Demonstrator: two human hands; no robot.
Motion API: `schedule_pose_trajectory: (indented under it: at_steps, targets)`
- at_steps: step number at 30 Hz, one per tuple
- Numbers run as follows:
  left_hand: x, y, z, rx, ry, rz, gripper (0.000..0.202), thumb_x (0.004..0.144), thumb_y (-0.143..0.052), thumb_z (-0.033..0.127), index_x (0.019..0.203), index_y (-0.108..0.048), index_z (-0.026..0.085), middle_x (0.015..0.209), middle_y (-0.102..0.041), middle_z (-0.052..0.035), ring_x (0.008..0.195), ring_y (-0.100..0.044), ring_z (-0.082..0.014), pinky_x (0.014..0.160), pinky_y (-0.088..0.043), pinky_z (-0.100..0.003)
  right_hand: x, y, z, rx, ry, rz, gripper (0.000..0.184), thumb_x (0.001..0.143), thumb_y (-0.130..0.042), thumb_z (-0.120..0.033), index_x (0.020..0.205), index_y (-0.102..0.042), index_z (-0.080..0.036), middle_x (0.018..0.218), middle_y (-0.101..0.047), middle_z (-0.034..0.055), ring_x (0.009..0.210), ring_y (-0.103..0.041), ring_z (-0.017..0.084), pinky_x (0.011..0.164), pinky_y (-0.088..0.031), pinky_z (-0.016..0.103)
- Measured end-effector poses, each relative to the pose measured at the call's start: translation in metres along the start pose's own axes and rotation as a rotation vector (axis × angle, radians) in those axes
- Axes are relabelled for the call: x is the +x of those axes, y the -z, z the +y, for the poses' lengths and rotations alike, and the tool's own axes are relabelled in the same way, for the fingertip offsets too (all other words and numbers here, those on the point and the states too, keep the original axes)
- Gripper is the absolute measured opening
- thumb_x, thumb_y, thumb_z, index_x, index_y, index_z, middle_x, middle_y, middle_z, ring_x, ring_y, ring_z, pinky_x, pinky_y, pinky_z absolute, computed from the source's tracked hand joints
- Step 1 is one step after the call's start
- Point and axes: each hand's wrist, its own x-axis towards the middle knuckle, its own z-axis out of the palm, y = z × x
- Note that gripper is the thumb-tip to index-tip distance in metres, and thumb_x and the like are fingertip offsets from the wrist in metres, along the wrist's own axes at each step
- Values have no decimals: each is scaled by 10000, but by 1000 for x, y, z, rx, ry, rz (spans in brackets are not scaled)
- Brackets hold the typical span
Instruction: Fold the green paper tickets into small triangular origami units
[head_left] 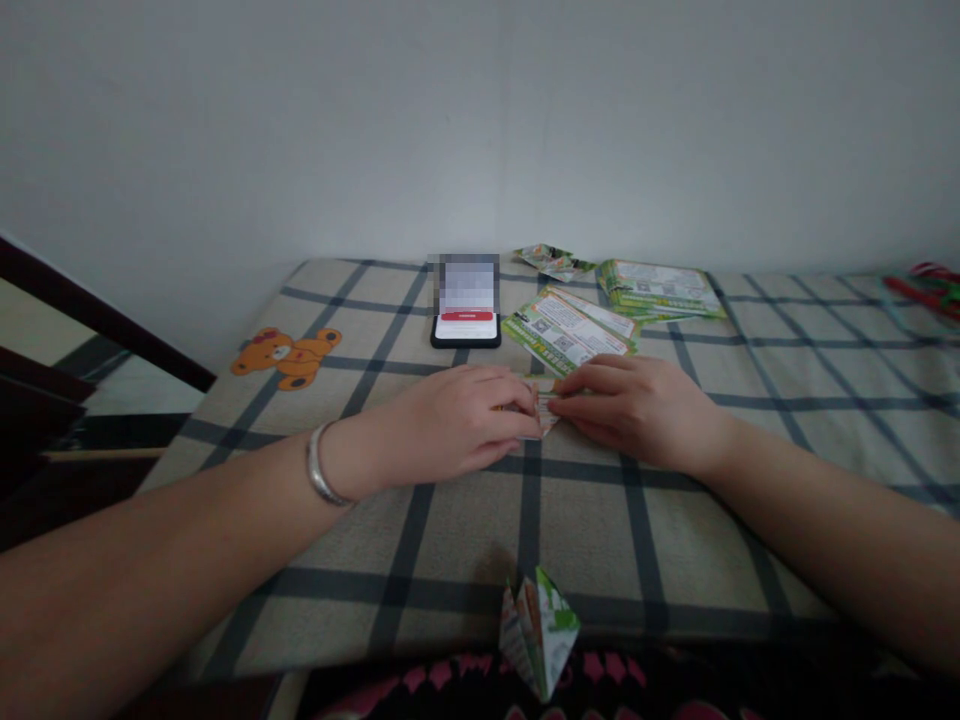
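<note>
A printed paper leaflet [548,408], partly folded, lies on the checked tablecloth between my two hands, largely covered by fingers. Coming from the left with a silver bangle at the wrist, my left hand [472,415] curls its fingers over the paper's left part. My right hand [637,412] pinches the right side of the same paper, fingers close together. Nearer to me, a folded paper piece [541,638] with pointed tips and green and white print shows at the table's front edge. Just beyond my hands lie loose leaflets [562,325], overlapping each other.
A phone [466,330] with a lit screen lies behind my left hand. Farther back are a stack of leaflets [660,288] and small folded papers [553,262] by the wall. An orange bear picture [286,357] is at left, a red object [922,297] at far right.
</note>
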Motion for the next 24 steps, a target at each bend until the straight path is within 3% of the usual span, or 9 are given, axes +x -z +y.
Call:
schedule_pose_trajectory:
  at_steps: [8,24]
  targets:
    - [-3,-4,0,28,32,8,304,891,-552,202,1189,-611,217,1271,-571,-100,1150,-558,-240,952,-507,-417,-4,-1,4,98,-8,9,225,944,-498,-227,1049,-691,-182,1105,-696,52,969,-620,206,790,-511,338]
    - [1,1,6,95,1,11,333,869,-543,152,1197,-594,171,1171,-624,-102,1162,-558,-252,973,-510,-397,-3,2,4,108,-25,-13,244,947,-491,-193,1088,-690,-182,1083,-703,68,964,-624,207,802,-514,341]
